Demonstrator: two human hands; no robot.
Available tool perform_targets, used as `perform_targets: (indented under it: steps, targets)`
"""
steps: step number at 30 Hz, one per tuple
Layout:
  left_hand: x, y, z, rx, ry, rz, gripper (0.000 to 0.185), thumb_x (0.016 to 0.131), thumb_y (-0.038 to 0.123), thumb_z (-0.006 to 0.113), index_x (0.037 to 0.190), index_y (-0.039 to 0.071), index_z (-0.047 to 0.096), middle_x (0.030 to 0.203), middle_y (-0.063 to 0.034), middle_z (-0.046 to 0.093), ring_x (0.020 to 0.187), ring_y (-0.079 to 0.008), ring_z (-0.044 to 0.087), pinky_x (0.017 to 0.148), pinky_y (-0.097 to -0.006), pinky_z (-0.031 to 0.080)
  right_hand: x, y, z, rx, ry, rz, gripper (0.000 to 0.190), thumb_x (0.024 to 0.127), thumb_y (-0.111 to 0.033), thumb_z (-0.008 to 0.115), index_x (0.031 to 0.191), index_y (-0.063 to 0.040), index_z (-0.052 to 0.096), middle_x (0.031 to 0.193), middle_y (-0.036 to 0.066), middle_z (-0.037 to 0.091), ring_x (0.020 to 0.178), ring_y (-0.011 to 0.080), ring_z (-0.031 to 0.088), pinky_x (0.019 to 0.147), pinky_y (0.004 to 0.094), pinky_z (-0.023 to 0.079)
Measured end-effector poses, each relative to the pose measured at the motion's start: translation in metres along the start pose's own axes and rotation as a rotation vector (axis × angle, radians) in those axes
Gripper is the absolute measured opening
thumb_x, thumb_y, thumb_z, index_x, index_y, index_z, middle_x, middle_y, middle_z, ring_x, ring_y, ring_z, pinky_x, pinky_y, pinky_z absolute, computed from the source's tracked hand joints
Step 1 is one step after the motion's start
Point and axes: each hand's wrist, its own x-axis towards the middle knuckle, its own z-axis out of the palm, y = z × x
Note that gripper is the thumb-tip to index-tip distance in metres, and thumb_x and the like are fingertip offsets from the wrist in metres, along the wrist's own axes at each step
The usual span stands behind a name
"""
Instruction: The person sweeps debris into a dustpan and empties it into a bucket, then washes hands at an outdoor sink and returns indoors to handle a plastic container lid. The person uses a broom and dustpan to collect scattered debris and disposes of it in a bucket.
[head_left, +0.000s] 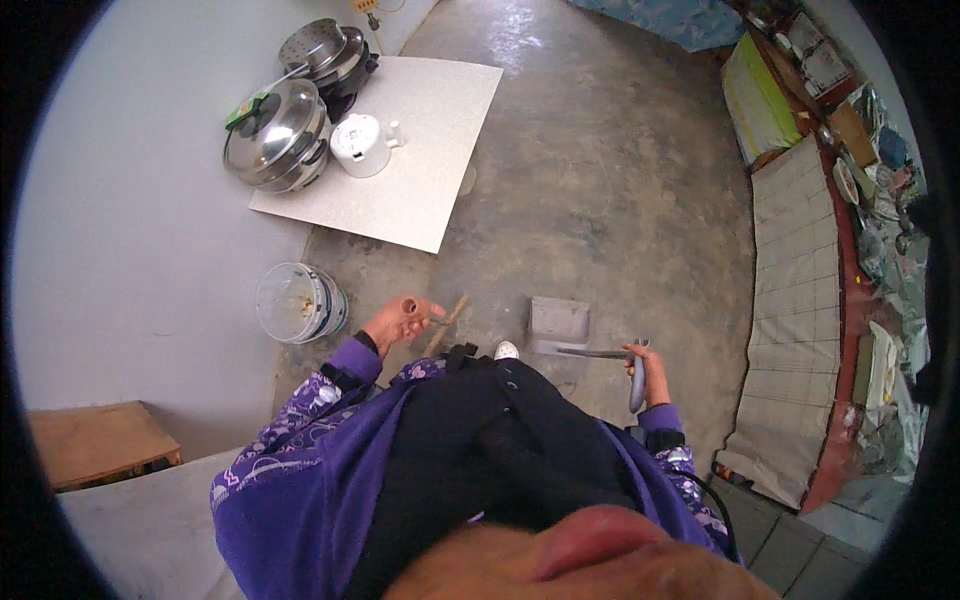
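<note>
My left hand (397, 319) is closed around a broom handle (409, 306), which I see almost end-on from above. Beyond my fingers, the narrow tan broom head (450, 319) lies low near the floor, partly hidden by my body. On the other side, my right hand (651, 375) grips the grey handle (637, 386) of a long-handled dustpan. Its greyish pan (559, 322) rests on or just above the concrete, right of my white shoe (507, 350). Whether the pan holds anything is too unclear to tell.
A pale table (427, 150) ahead left carries a lidded steel pot (274, 142), a steamer pot (315, 49) and a white appliance (361, 146). Beneath its near edge stands a clear-rimmed bucket (296, 304). A cloth-covered cabinet (795, 300) lines the right, with clutter on top. A wooden stool (105, 442) is behind left.
</note>
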Motion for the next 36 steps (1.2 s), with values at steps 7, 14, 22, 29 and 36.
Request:
perform_targets:
  steps: [7,14,22,29,36]
  targets:
    - [0.064,0.103,0.064,0.101,0.035,0.071,0.025,0.082,0.026,0.05,0.088,0.003,0.059,0.056,0.0023,0.049,0.04,-0.002,0.042,0.032,-0.0133,0.029,0.049,-0.062,-0.024,-0.066,-0.063,0.035,0.03,0.07,-0.032,0.06,0.086,-0.007,0.064,0.06,0.004,0.057,0.048,0.0109,0.046,0.046,0.0245,0.036]
    - [0.137,0.212,0.091,0.224,-0.048,0.114,0.025,0.084,0.027,0.046,0.08,0.005,0.057,0.056,0.0014,0.048,0.04,-0.0025,0.041,0.031,-0.014,0.028,0.129,-0.13,0.009,-0.161,-0.141,0.069,0.03,0.067,-0.03,0.064,0.085,-0.006,0.062,0.063,0.005,0.059,0.05,0.0114,0.048,0.048,0.0245,0.037]
    - [0.211,0.358,0.094,0.154,-0.237,0.1,0.026,0.084,0.029,0.043,0.081,0.005,0.052,0.058,-0.0013,0.049,0.039,-0.0038,0.039,0.031,-0.0147,0.028,0.182,-0.238,0.018,-0.087,-0.089,-0.001,0.03,0.07,-0.024,0.062,0.091,-0.003,0.061,0.069,0.004,0.06,0.057,0.0127,0.055,0.052,0.0244,0.041]
    - [0.275,0.454,0.11,0.134,-0.171,0.088,0.02,0.086,0.02,0.037,0.086,0.007,0.051,0.062,-0.001,0.048,0.041,-0.0034,0.036,0.032,-0.0156,0.027,0.242,-0.353,0.057,-0.036,-0.014,-0.049,0.031,0.071,-0.02,0.062,0.096,-0.002,0.058,0.074,0.005,0.06,0.062,0.0134,0.057,0.053,0.0246,0.042]
    - [0.346,0.554,0.121,0.095,-0.15,0.102,0.02,0.086,0.022,0.037,0.087,0.008,0.05,0.062,-0.0015,0.048,0.042,-0.0043,0.036,0.034,-0.016,0.026,0.358,-0.45,0.098,-0.211,-0.19,-0.149,0.033,0.07,-0.024,0.063,0.095,-0.003,0.059,0.071,0.006,0.059,0.066,0.0148,0.056,0.06,0.0254,0.042]
